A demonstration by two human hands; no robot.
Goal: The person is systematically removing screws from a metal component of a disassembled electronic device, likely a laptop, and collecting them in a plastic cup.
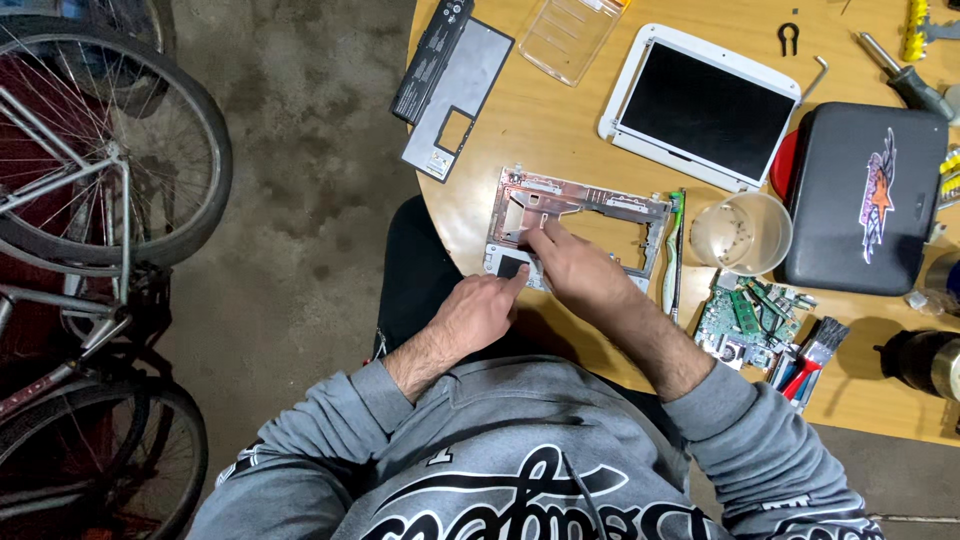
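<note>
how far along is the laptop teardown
Well along, it seems. Already off: the white-framed screen, the battery, a grey cover panel and the green circuit board, all lying apart on the table. In hand: the left hand and right hand press on the bare metal chassis frame.

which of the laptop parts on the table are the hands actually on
The bare metal frame at the table's near edge: both the left hand and right hand touch it. The white-rimmed screen and green circuit board lie untouched.
</note>
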